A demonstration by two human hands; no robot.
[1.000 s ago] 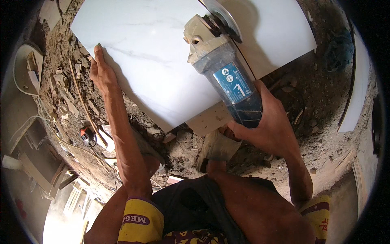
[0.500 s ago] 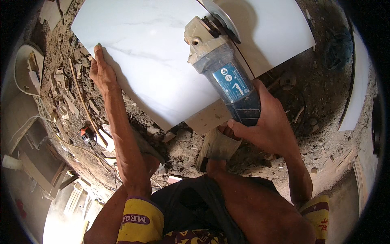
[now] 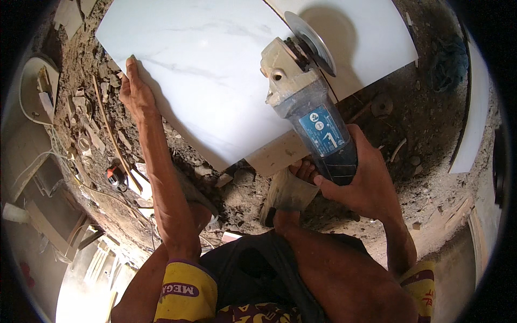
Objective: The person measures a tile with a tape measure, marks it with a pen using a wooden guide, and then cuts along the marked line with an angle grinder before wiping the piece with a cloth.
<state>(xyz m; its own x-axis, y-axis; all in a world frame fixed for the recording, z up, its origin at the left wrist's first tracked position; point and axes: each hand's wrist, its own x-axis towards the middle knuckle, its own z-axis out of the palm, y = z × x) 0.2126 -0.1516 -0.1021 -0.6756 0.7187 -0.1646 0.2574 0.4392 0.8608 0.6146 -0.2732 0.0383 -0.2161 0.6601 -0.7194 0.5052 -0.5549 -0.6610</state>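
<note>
Near the dark seam between a white, grey-veined panel [image 3: 199,81] and a second white panel [image 3: 377,37], the right hand [image 3: 369,180] holds an angle grinder [image 3: 312,110] wrapped by its dark rear body, its metal disc [image 3: 312,42] tilted above the second panel. At the veined panel's left edge, the left hand [image 3: 138,96] touches the rim, its grip too hidden to tell. Both panels lie over rubble-strewn ground [image 3: 242,207], an orange-and-black tape measure [image 3: 114,176] beside the left forearm.

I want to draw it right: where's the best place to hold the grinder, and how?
Probably hold the grinder by its dark rear end, coming from the near right side: it's long and narrow there, and the disc sits at the far end.
</note>
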